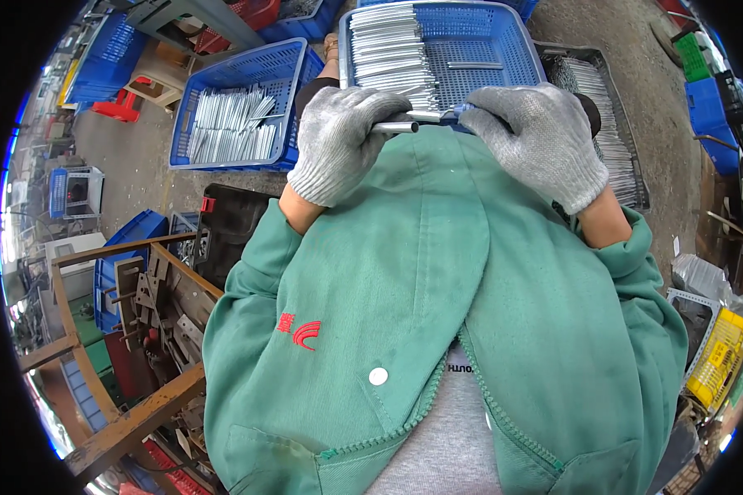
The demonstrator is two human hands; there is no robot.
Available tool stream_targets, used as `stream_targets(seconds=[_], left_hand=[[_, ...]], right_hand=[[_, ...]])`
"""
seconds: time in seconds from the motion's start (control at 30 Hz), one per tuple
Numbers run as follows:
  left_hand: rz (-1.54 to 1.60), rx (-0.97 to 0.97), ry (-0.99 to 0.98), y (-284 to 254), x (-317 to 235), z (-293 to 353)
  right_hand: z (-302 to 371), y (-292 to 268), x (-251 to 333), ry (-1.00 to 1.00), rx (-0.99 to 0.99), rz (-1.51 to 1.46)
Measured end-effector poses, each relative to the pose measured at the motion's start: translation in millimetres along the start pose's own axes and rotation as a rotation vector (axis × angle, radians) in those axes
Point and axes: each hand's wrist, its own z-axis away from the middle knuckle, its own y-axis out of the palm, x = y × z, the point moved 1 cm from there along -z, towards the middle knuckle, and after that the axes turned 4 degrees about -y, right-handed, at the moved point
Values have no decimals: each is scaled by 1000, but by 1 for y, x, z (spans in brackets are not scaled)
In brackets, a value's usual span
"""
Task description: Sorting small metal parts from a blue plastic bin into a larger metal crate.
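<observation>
Both my hands wear grey knitted gloves and are held close together before my chest. My left hand point(345, 139) is closed round a short silver metal tube point(396, 128), whose open end sticks out to the right. A second silver tube point(423, 115) shows just beyond it, between the two hands. My right hand point(541, 140) pinches a small blue piece with a thin metal tip point(461, 108), close to that second tube's end. Whether the tip touches the tube, I cannot tell. Right beyond the hands stands a blue plastic basket point(504, 45) with a stack of silver tubes point(388, 49).
Another blue basket point(287, 70) of tubes stands at the left. A dark crate point(641, 196) of thin rods lies at the right. A rusty metal frame point(132, 412) with machine parts is near my left side. A yellow basket point(718, 359) stands at the lower right.
</observation>
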Motion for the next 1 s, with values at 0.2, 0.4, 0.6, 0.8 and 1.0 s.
stream_targets(seconds=[0.2,0.4,0.6,0.8,1.0], left_hand=[[24,-45,32,3,3,2],[-11,-20,-38,2,1,1],[14,-37,30,1,3,0],[26,-15,-52,3,1,3],[-24,-2,-44,0,-1,1]], right_hand=[[1,4,-1,75,124,4],[3,3,1,-34,63,-12],[-3,1,-2,12,48,-22],[2,9,-2,-12,93,-10],[0,4,-2,55,125,-157]])
